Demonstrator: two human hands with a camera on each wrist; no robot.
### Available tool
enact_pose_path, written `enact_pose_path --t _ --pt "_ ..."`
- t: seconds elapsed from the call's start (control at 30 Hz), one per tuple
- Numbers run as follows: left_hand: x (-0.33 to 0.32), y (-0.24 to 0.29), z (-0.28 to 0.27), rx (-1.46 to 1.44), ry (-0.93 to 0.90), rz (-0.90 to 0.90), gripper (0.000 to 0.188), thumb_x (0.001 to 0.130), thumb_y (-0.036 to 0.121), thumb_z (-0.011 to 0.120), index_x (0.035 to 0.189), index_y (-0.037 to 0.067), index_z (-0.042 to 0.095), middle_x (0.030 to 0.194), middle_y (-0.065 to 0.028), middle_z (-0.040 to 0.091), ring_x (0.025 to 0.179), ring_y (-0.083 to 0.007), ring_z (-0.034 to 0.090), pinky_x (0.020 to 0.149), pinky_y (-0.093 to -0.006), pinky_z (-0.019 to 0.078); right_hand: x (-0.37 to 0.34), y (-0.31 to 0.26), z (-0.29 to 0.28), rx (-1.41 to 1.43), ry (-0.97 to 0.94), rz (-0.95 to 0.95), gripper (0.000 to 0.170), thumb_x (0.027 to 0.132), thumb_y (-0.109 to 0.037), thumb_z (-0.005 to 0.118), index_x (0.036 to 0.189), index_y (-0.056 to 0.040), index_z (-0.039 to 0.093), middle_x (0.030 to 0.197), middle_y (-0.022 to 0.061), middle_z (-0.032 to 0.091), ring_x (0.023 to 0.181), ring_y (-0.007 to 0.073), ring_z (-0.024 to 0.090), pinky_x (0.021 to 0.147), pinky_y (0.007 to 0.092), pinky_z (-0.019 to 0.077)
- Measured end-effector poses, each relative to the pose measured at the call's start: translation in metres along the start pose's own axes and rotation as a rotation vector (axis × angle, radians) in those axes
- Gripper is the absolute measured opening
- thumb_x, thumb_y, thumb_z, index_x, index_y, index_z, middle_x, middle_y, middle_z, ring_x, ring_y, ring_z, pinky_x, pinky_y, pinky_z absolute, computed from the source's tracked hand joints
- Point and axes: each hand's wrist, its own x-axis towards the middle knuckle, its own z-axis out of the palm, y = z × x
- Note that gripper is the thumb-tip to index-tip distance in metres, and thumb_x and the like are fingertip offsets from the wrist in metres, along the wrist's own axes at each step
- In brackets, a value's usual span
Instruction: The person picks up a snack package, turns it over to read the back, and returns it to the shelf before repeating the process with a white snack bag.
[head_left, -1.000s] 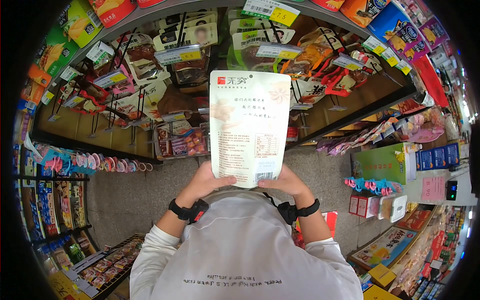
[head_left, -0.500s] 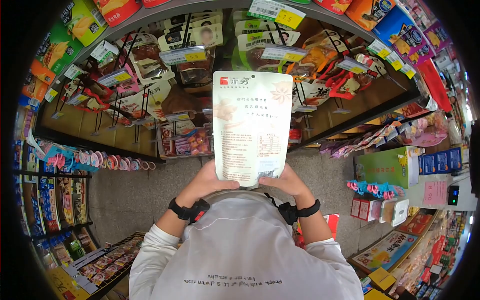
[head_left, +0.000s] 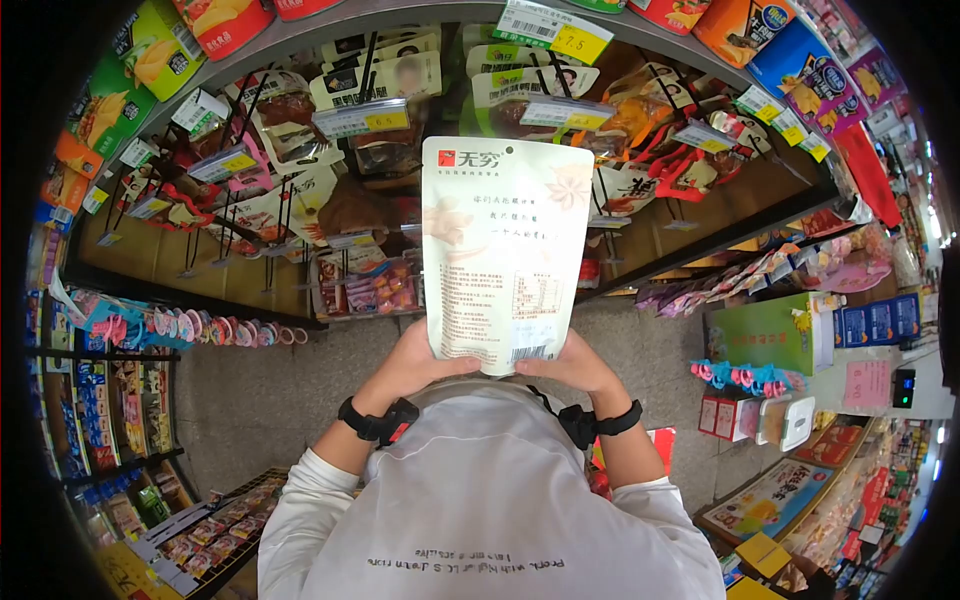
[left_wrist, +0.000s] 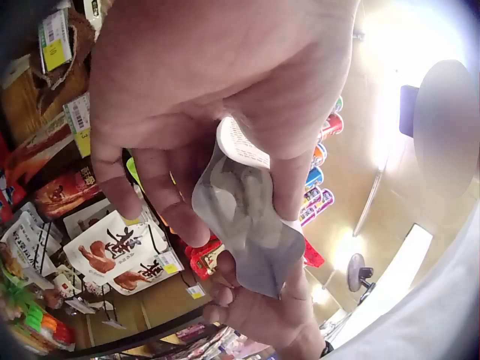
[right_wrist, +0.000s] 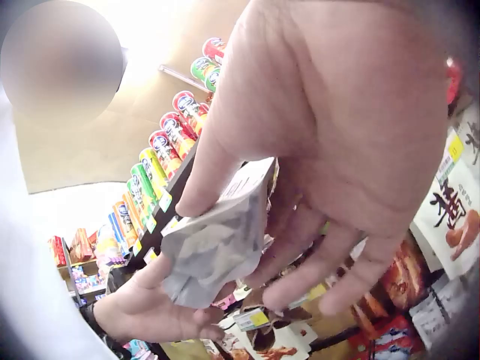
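Note:
A pale snack pouch (head_left: pixel 500 250) with printed text, a nutrition table and a barcode stands upright before the chest in the head view. My left hand (head_left: pixel 408 362) grips its lower left corner and my right hand (head_left: pixel 578 368) its lower right corner. Both thumbs press on the printed face while the fingers reach behind it. From below, the left wrist view shows the silvery folded bottom (left_wrist: pixel 251 221) of the pouch between the hands. In the right wrist view the same pouch bottom (right_wrist: pixel 214 251) sits between thumb and fingers.
Snack bags (head_left: pixel 375 95) hang on hooks in a display rack ahead, with price tags (head_left: pixel 565 112) in front. Chip canisters (head_left: pixel 815 85) line the shelf above. A counter (head_left: pixel 870 390) with boxes stands at right; a shelf of small packets (head_left: pixel 120 400) at left.
The pouch shifts and tilts slightly, and its barcode shows more fully than half a second ago. Both hands keep hold of the lower corners.

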Motion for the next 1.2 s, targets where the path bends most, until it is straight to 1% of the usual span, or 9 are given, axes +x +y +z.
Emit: enact_pose_path --t 0.1,0.23,0.57,0.7,0.8,0.9,1.0,1.07,1.2 --pt "0.002 0.000 -0.002 -0.047 0.002 0.021 0.055 0.077 0.007 0.075 0.125 -0.002 0.049 0.121 -0.0083 0.058 0.108 -0.0144 0.055 0.094 -0.0295 0.0430 0.000 -0.009 -0.012 -0.293 -0.015 -0.126 0.053 0.080 -0.010 0.072 0.127 -0.0003 0.049 0.118 0.0087 0.058 0.106 0.0137 0.053 0.085 0.0304 0.0473" --pt "0.002 -0.004 -0.006 -0.028 0.025 0.012 0.056 0.077 0.005 0.074 0.125 -0.002 0.048 0.119 -0.0076 0.059 0.106 -0.0141 0.055 0.093 -0.0300 0.0438 -0.018 -0.062 -0.028 -0.562 0.463 -0.357 0.054 0.079 -0.011 0.070 0.127 -0.0013 0.048 0.112 0.0090 0.058 0.101 0.0164 0.055 0.083 0.0315 0.0464" --pt "0.012 -0.016 -0.014 0.012 0.064 0.087 0.054 0.079 0.006 0.073 0.125 -0.002 0.047 0.119 -0.0079 0.059 0.106 -0.0137 0.055 0.092 -0.0295 0.0446 -0.056 -0.197 -0.007 -1.284 -0.120 -0.746 0.020 0.071 -0.016 0.074 0.088 -0.0068 0.068 0.077 0.0063 0.063 0.069 0.0235 0.059 0.064 0.0343 0.0450" --pt "0.007 -0.009 -0.014 -0.013 0.098 0.086 0.052 0.078 0.007 0.073 0.124 -0.002 0.048 0.117 -0.0085 0.060 0.105 -0.0142 0.056 0.091 -0.0297 0.0450 -0.061 -0.230 -0.059 -1.429 0.222 -0.673 0.017 0.075 -0.018 0.070 0.086 -0.0055 0.068 0.079 0.0087 0.066 0.072 0.0268 0.061 0.069 0.0361 0.0472" --pt "0.004 -0.010 -0.017 -0.018 0.103 0.095 0.051 0.078 0.006 0.073 0.123 -0.003 0.049 0.116 -0.0087 0.061 0.104 -0.0145 0.056 0.091 -0.0298 0.0451 -0.065 -0.259 -0.102 -1.320 0.614 -0.693 0.014 0.084 -0.010 0.063 0.094 0.0002 0.066 0.081 0.0053 0.064 0.077 0.0108 0.059 0.072 0.0262 0.0461" --pt "0.000 -0.009 -0.018 0.006 0.120 0.095 0.052 0.077 0.006 0.073 0.122 -0.003 0.049 0.116 -0.0088 0.061 0.103 -0.0145 0.057 0.091 -0.0298 0.0450 -0.068 -0.270 -0.098 -0.887 0.691 -0.840 0.016 0.089 -0.010 0.058 0.097 0.0014 0.064 0.081 0.0012 0.061 0.076 0.0090 0.057 0.069 0.0220 0.0443" --pt "-0.001 -0.016 -0.021 0.041 0.120 0.091 0.051 0.077 0.006 0.074 0.121 -0.002 0.050 0.116 -0.0087 0.061 0.103 -0.0146 0.057 0.091 -0.0297 0.0449 -0.064 -0.263 -0.013 -0.781 0.449 -0.794 0.017 0.081 -0.014 0.063 0.092 -0.0011 0.066 0.080 0.0013 0.063 0.071 0.0076 0.057 0.063 0.0227 0.0438" --pt "0.001 -0.025 -0.021 0.010 0.136 0.077 0.051 0.076 0.006 0.074 0.121 -0.002 0.051 0.116 -0.0085 0.061 0.103 -0.0146 0.057 0.091 -0.0298 0.0448 -0.043 -0.257 0.027 -1.106 -0.140 -0.934 0.017 0.076 -0.022 0.071 0.081 -0.0054 0.069 0.072 0.0040 0.061 0.060 0.0205 0.053 0.057 0.0312 0.0405" --pt "0.002 -0.022 -0.020 0.040 0.091 0.093 0.053 0.076 0.007 0.075 0.122 -0.002 0.050 0.115 -0.0081 0.061 0.103 -0.0154 0.057 0.090 -0.0310 0.0456 -0.019 -0.217 0.126 -0.713 -0.739 -1.184 0.023 0.077 -0.022 0.069 0.091 -0.0041 0.066 0.085 0.0070 0.062 0.072 0.0225 0.058 0.063 0.0333 0.0445"
